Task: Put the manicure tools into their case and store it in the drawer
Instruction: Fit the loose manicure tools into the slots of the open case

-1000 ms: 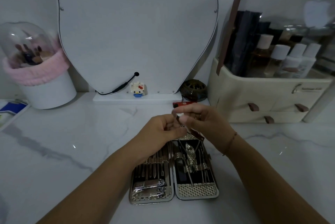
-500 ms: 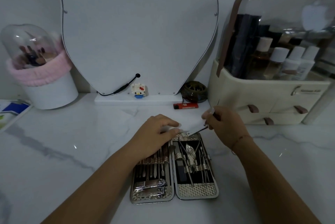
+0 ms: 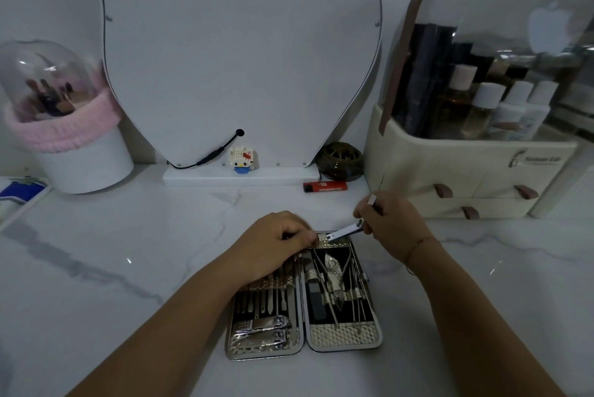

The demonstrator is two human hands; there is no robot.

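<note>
The manicure case (image 3: 344, 337) lies open flat on the marble counter, with several metal tools strapped in both halves. My right hand (image 3: 392, 223) pinches a slim metal tool (image 3: 345, 231) by its far end, its tip pointing at the top edge of the case's right half. My left hand (image 3: 273, 242) rests curled on the top of the left half, fingertips at the case's upper edge near the tool's tip. Whether the left fingers pinch the tool or the case pocket is unclear. The cream organizer's drawers (image 3: 495, 192) are closed at the right.
A red lighter (image 3: 325, 186) lies behind the case. A mirror (image 3: 238, 52) stands at the back with a small toy figure (image 3: 241, 160) and a dark round dish (image 3: 341, 160) at its base. A white brush pot (image 3: 85, 162) stands at left.
My hands have come down and apart from mid-air. The right hand drew back to the right with the tool, now angled at the case's top edge; the left hand settled onto the case.
</note>
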